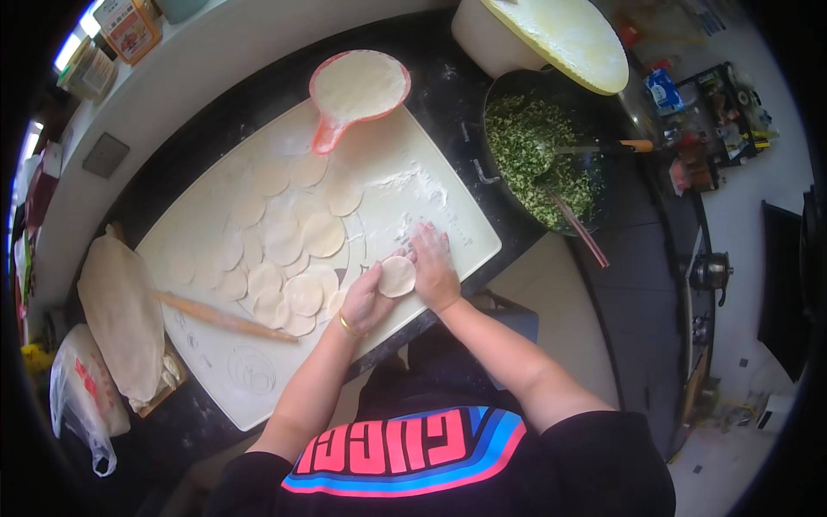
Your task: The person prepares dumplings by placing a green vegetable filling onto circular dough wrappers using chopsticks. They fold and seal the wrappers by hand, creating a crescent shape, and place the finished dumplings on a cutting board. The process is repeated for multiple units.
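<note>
A round dough wrapper [397,277] rests in my left hand [365,307], held at its edge by the thumb, above the near edge of a white board [448,215]. My right hand [437,271] is against the wrapper's right side, fingers stretched out and dusted with flour; whether it grips the edge, I cannot tell. Several more dough wrappers [324,234] lie overlapping on the board to the left. A wooden rolling pin [228,316] lies on the board's left part. At the far side, a pink-rimmed scoop [325,136] full of flour overlaps the board's edge.
At right, a dark pan [495,164] holds chopped green filling, with chopsticks [581,226] and an orange-handled utensil [636,146] in it. Beyond stands a pale tub with a floury yellow lid [573,43]. A large dough sheet [122,314] and a plastic bag [86,388] are at left.
</note>
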The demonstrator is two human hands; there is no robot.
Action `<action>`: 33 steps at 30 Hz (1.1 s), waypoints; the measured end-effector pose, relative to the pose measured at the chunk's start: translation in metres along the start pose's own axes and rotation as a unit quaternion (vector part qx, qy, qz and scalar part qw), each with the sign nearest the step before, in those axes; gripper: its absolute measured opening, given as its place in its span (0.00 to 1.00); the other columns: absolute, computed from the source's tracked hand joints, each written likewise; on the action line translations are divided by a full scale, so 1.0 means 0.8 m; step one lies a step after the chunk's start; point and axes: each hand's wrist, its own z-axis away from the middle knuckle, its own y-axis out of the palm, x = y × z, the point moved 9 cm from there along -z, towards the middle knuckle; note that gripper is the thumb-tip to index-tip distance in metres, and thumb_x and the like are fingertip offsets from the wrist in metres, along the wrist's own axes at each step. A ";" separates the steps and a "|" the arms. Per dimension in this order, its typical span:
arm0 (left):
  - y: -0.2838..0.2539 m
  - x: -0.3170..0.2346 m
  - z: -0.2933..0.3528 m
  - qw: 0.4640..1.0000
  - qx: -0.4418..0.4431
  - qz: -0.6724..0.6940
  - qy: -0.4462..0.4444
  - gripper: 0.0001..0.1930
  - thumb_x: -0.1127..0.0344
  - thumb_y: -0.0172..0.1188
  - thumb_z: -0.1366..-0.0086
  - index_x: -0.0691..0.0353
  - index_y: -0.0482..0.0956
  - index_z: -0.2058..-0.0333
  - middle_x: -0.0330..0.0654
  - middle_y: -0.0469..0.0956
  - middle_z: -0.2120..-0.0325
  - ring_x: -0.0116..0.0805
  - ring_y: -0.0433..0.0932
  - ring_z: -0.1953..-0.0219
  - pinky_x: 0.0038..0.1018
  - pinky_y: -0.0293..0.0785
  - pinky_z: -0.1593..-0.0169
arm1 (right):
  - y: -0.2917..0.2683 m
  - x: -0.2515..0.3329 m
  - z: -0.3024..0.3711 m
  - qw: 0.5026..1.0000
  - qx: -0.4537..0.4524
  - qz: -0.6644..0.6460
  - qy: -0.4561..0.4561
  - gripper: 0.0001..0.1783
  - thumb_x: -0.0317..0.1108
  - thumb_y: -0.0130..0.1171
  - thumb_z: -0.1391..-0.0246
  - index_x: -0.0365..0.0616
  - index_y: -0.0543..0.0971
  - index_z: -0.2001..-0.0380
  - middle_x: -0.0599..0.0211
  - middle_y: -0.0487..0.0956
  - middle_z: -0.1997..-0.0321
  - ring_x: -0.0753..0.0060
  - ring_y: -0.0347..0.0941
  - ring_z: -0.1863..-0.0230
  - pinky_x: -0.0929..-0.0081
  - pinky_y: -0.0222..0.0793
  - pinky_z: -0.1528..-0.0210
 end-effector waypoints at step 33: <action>-0.002 0.002 0.003 0.998 0.055 -0.015 0.010 0.28 0.59 0.54 0.38 0.69 0.59 0.44 0.49 0.66 0.47 0.40 0.65 0.44 0.34 0.58 0.39 | -0.014 0.008 -0.102 0.976 0.178 -0.121 0.040 0.19 0.29 0.52 0.54 0.42 0.73 0.56 0.48 0.71 0.50 0.50 0.66 0.47 0.65 0.64 0.48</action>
